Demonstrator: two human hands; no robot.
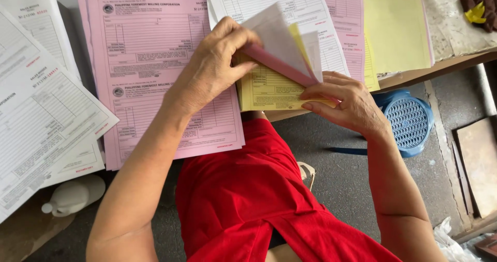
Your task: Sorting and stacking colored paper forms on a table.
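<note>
Yellow form set (269,88) (pink, white leaves lifted) between both hands

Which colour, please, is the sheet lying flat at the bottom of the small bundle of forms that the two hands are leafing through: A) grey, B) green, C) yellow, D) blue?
C: the left hand lifts white and pink sheets while the right hand presses down the yellow sheet lying flat beneath them.
</note>
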